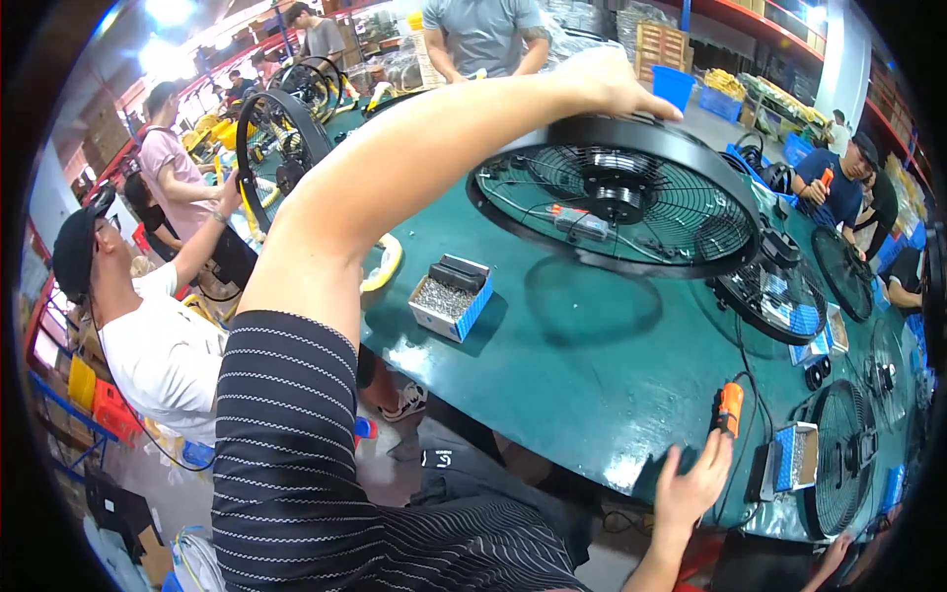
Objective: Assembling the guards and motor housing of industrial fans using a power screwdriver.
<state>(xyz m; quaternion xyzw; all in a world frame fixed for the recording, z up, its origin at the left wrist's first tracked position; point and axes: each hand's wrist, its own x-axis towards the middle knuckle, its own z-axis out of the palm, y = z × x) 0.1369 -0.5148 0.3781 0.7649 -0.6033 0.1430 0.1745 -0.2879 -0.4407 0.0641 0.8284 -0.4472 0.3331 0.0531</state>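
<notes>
My left hand point(607, 84) reaches across and grips the top rim of a black round fan point(725, 178) with a wire grille and central motor hub. The fan is held up off the green table, tilted, with its shadow on the tabletop below. My right hand point(693, 483) is low at the table's near edge, its thumb and fingers apart. Its fingertips are close to the lower end of an orange and black power screwdriver point(729, 409) with a cord; whether they touch it I cannot tell. My left hand's fingertips are partly hidden behind the rim.
A small box of screws point(444, 299) stands on the green table point(533, 395). More fan parts point(769, 296) lie at the right, with another open box point(795, 457) and a black grille point(843, 454). Co-workers stand along the left point(148, 335), far side point(483, 39) and right point(834, 187).
</notes>
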